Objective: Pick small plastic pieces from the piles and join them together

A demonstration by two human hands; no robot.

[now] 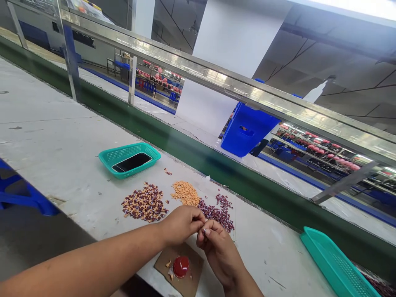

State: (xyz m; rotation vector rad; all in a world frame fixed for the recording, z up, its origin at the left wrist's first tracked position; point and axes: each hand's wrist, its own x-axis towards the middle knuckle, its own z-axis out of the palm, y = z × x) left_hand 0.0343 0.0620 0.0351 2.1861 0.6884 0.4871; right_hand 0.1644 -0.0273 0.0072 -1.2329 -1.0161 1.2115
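Observation:
My left hand [185, 222] and my right hand [218, 247] meet fingertip to fingertip above the table edge. Both are closed in a pinch. A tiny pale bit shows at the right fingertips; what the left fingers hold is hidden. Just beyond lie three piles of small pieces: a mixed orange-and-purple pile [144, 203], an orange pile [185, 193] and a purple pile [221, 212], which my hands partly overlap. Below the hands, a shiny red round object [181, 266] sits on a brown cardboard-like square [193, 278] with a few scraps around it.
A green basket [105, 165] holding a phone [133, 162] stands at the left. Another green basket [321, 247] is at the right edge. Behind the table run a green belt [198, 148] and a metal rail [213, 76], with a blue crate [247, 128] beyond.

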